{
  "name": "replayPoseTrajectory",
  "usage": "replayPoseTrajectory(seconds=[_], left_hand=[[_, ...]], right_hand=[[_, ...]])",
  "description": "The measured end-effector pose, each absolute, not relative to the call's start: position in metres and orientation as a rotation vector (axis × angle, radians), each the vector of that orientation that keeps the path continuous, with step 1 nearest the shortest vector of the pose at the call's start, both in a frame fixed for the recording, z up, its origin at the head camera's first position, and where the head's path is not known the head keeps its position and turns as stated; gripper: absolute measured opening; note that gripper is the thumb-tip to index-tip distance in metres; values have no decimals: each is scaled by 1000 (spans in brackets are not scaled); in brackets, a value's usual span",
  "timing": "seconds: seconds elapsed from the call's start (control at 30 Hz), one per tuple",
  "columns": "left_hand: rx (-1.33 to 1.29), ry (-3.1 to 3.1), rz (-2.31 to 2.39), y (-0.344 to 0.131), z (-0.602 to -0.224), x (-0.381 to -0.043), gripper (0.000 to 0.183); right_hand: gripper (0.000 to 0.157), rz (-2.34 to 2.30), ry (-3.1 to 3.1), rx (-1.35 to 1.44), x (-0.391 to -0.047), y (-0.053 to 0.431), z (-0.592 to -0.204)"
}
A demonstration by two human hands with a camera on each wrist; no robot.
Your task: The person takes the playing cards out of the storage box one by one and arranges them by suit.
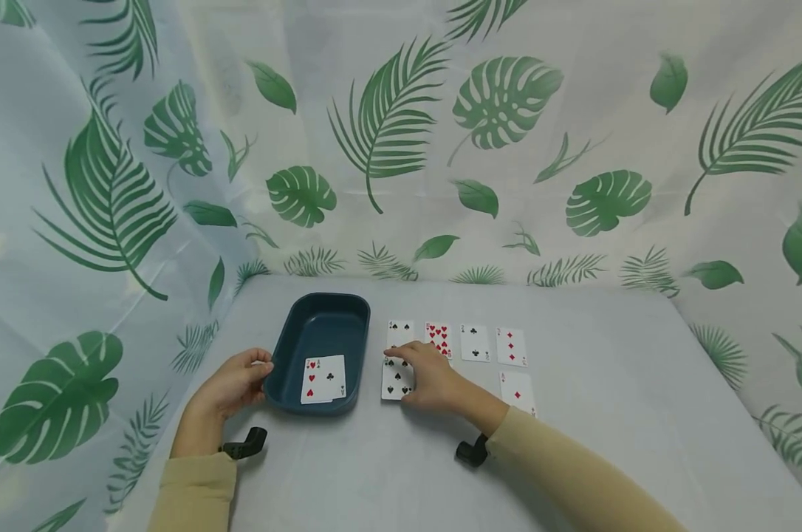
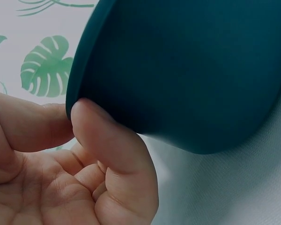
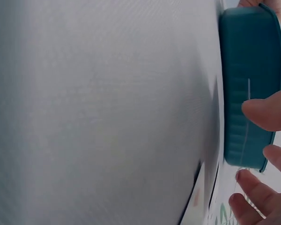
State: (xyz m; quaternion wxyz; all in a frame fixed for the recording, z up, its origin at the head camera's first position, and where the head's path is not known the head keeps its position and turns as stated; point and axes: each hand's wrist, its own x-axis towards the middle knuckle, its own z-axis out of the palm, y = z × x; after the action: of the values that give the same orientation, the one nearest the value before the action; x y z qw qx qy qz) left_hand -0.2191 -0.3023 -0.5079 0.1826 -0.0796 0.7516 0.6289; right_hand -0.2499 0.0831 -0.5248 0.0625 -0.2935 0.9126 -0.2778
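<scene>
A dark blue-green tray point(image 1: 316, 319) stands on the left of the table, holding a hearts card point(image 1: 311, 384) and, overlapping it, an ace of clubs point(image 1: 333, 369). My left hand point(image 1: 238, 380) pinches the tray's near left rim between thumb and index finger, clearly seen in the left wrist view. Just right of the tray, my right hand point(image 1: 430, 377) pinches a spades playing card point(image 1: 396, 384) by its edges. The right wrist view shows that card edge-on between thumb and fingers. Behind it lies another spades card point(image 1: 401, 327), partly covered by the hand.
To the right lie a many-pip hearts card point(image 1: 438, 336), a two of clubs point(image 1: 475, 342), a three of diamonds point(image 1: 511, 346) and, nearer, an ace of diamonds point(image 1: 517, 390) partly behind the right forearm. A leaf-patterned curtain point(image 1: 401, 148) encloses the white table point(image 1: 614, 384).
</scene>
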Motion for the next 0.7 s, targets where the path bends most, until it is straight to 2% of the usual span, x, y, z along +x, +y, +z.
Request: replayPoseTrajectory(seconds=[0.7], left_hand=[[-195, 2135, 1777, -306, -512, -214, 21]], right_hand=[[80, -742, 2830, -777, -250, 78, -529]])
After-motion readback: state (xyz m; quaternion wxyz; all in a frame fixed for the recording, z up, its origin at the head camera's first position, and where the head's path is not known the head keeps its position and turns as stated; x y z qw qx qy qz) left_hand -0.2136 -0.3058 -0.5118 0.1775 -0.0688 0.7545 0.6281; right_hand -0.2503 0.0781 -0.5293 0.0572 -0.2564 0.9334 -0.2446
